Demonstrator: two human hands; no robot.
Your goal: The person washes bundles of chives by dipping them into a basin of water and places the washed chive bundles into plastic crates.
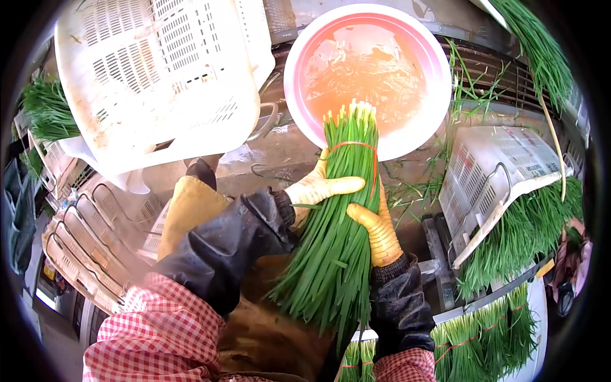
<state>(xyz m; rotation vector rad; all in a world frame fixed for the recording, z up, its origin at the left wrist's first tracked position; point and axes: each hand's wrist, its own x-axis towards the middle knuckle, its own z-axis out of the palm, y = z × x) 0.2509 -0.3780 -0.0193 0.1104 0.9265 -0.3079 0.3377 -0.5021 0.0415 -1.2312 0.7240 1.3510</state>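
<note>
A large bundle of long green leafy stalks is held between my two gloved hands, its pale cut ends pointing away from me. A reddish band circles it near those ends. My left hand, in a yellowish glove, wraps the bundle's left side with the thumb across the front. On the right side my right hand grips it, thumb on top and fingers mostly hidden behind. The pale ends overlap the near rim of a round pink-and-white basin holding cloudy orange-brown water.
A white perforated crate stands at upper left, with stacked crates below it. At right, a tipped crate holds loose green stalks. Banded bundles lie at lower right. More greens hang at upper right.
</note>
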